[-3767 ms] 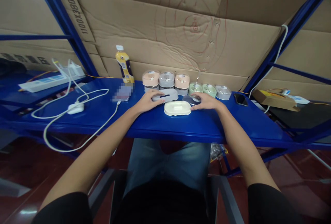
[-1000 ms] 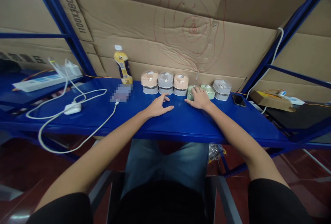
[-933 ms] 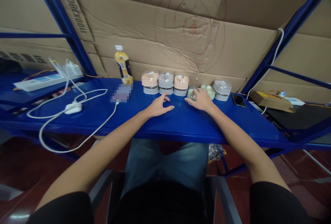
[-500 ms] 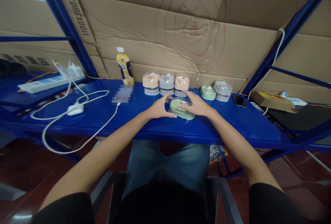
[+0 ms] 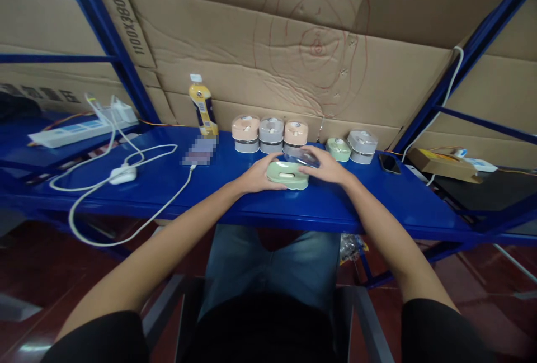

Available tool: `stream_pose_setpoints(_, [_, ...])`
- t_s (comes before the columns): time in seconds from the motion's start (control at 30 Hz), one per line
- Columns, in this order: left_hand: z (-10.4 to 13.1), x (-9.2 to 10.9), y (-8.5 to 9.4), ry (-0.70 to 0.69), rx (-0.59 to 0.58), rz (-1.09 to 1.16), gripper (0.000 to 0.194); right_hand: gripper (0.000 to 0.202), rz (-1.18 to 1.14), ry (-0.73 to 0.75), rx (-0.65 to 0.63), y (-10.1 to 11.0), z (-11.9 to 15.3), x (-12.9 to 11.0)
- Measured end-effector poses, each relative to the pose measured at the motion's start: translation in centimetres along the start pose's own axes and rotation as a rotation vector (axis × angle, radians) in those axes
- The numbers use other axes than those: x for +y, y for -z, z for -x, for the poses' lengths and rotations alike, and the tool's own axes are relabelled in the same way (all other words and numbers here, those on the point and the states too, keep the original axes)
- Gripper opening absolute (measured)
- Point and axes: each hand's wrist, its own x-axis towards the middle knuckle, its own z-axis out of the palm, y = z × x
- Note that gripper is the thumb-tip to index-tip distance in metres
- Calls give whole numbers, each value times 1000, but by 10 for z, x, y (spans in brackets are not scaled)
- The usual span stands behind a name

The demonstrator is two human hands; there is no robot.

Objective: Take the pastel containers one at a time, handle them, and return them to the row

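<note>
A pale green oval container (image 5: 289,183) sits on the blue table near its front edge, with a light oval piece in its top. My left hand (image 5: 259,176) curves around the container's left end, fingers behind it and thumb at its front. A clear plastic lid (image 5: 302,158), tilted and raised off the container's right side, is gripped by my right hand (image 5: 326,166). The lid's far edge and some fingertips are hard to make out.
Along the cardboard back wall stand stacked pink and grey containers (image 5: 272,133), a small green one (image 5: 338,149) and grey ones (image 5: 362,146). A yellow bottle (image 5: 203,107) is left, near a white charging cable (image 5: 170,204). A phone (image 5: 390,164) lies right.
The clear lid has come off the green container and is now lifted and tilted in my right hand. The container has shifted slightly left, in my left hand.
</note>
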Motion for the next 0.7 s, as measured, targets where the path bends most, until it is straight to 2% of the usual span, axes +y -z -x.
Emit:
stream_pose_setpoints(0.1, [1,3,-1,-40,-41,-62,56,76,36,-138,11,19,6,23])
stream_pose_setpoints(0.17, [1,4,-2,-35,-46,-71,47,75,56,-207,13,26,9,33])
stream_pose_setpoints(0.3, [-2,-2,4,8,25,-56,52,76,59,-295,10,31,9,40])
stream_pose_setpoints(0.5, [-1,-31,29,170,257,-129,60,85,93,-335,-108,32,9,44])
stream_pose_setpoints(0.6, [1,-43,37,212,266,-166,57,88,114,-332,-161,30,9,47])
stream_pose_setpoints(0.7, [0,-43,37,196,233,-168,52,88,131,-329,-160,29,8,48])
